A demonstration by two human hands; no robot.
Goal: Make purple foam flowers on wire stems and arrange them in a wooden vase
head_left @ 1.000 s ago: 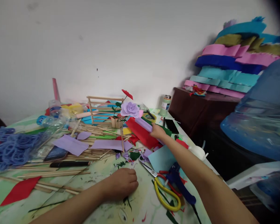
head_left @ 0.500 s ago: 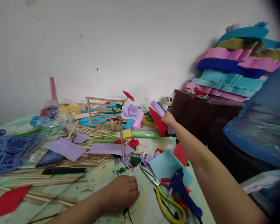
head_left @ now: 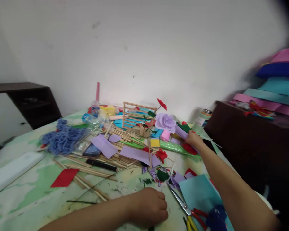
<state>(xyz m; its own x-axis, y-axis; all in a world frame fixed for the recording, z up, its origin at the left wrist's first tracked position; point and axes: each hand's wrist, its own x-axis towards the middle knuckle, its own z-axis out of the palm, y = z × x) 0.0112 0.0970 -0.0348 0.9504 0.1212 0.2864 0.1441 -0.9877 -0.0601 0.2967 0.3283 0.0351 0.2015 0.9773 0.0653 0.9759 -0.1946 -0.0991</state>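
Note:
My right hand (head_left: 194, 139) reaches to the far right of the table, its fingers closed round a roll of purple paper (head_left: 181, 132). Dark green and red paper lie against that roll. In front, my left hand (head_left: 150, 207) rests on the table in a loose fist; whatever may be inside its fingers is hidden. Right of this fist lie scissors (head_left: 180, 199) with red and yellow handles, partly over a light blue paper sheet (head_left: 198, 191). Beyond them a purple paper flower (head_left: 165, 122) stands by a small stick pot (head_left: 144, 131) and a wooden stick fence (head_left: 137, 115).
Thin wooden sticks (head_left: 127, 138) cover the table's middle, with purple paper strips (head_left: 137, 154) on top. At left are blue yarn (head_left: 65, 138), a plastic bottle (head_left: 92, 120) and a black marker (head_left: 101, 165). A jar (head_left: 202, 120) stands near the dark cabinet (head_left: 250, 138).
The view has swung left, so the table things sit further right in it. My right hand and the paper roll are lower, nearer the table things. The left hand remains a fist.

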